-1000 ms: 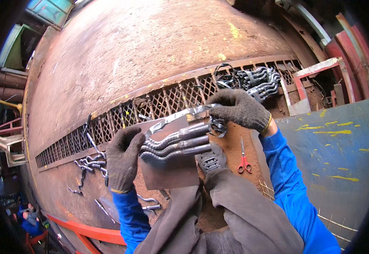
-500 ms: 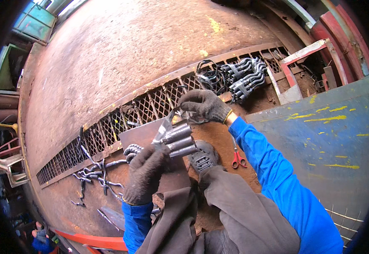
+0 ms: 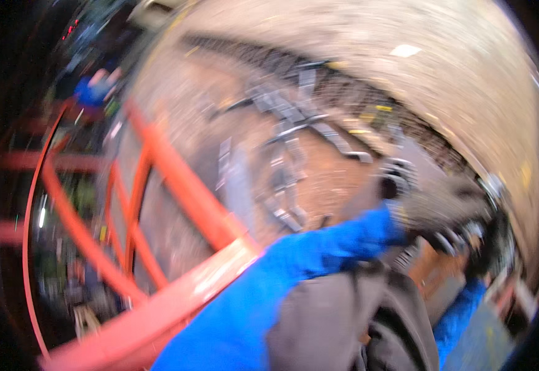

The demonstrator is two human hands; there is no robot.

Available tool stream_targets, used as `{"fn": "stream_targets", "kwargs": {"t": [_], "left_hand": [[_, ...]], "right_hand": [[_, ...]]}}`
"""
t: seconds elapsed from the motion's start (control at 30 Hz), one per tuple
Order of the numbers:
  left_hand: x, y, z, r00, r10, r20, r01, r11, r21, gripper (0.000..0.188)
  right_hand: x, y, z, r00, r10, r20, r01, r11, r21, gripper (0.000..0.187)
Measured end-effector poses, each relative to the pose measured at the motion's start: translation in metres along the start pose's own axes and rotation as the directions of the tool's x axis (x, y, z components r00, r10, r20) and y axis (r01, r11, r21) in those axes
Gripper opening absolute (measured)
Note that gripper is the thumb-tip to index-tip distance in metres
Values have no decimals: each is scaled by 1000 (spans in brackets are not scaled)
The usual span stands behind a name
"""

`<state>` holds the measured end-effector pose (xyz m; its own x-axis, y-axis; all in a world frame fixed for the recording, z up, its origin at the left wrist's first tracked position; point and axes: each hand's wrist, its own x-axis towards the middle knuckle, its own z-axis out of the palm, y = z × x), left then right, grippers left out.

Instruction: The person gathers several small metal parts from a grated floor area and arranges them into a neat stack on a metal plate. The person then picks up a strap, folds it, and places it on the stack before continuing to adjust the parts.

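Observation:
The view is heavily smeared by motion. My left hand (image 3: 445,207), in a dark knitted glove, lies wrapped over a bundle of grey metal rods. The bundle's twisted end (image 3: 399,173) sticks out near my wrist, and its shiny ends (image 3: 451,240) show below my fingers. Of my right arm, a blue sleeve (image 3: 461,315) shows at the lower right. My right hand appears only as a dark blur beyond the bundle; its fingers cannot be made out. On the ground to the left lie several loose twisted metal rods (image 3: 285,111).
An orange-red metal frame (image 3: 183,179) rises close by on my left. A long floor grating (image 3: 343,89) runs behind the loose rods. Someone in blue (image 3: 93,89) is at the far left. A grey-blue metal sheet (image 3: 482,340) lies at the lower right.
The view has swung left, so my hands and the bundle now sit at the right side. The orange-red frame has come into view, and my right hand has become blurred.

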<state>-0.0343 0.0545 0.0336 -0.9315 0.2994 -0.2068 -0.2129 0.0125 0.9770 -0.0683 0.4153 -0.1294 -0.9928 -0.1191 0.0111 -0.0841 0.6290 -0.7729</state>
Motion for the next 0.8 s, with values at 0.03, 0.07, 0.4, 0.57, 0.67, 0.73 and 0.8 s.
{"fn": "stream_targets", "kwargs": {"t": [0.03, 0.07, 0.4, 0.57, 0.67, 0.73, 0.8], "left_hand": [[6, 3, 5, 1000, -5, 20, 5, 1000, -9, 32], [7, 1, 4, 1000, -6, 2, 6, 1000, -30, 32], [10, 9, 13, 980, 198, 1, -190, 943, -272, 35], [7, 13, -1, 984, 159, -84, -179, 922, -342, 34], [-10, 21, -11, 984, 148, -100, -176, 901, -396, 32], [-23, 30, -18, 986, 99, -131, -139, 930, -340, 31], [-4, 0, -6, 962, 149, -227, -169, 983, -68, 36]], "right_hand": [[-8, 36, -9, 999, 36, -32, -38, 998, -44, 30], [-9, 68, -12, 999, 45, -29, -48, 996, -76, 31], [10, 201, -58, 999, -27, 44, 37, 970, -240, 34], [14, 175, -41, 1000, 13, 20, -7, 964, -264, 34], [19, 146, -27, 1000, -5, 8, 7, 963, -268, 33], [20, 127, -15, 1000, -24, 1, 24, 964, -265, 33], [22, 103, -1, 999, -54, -8, 50, 961, -271, 33]]}}
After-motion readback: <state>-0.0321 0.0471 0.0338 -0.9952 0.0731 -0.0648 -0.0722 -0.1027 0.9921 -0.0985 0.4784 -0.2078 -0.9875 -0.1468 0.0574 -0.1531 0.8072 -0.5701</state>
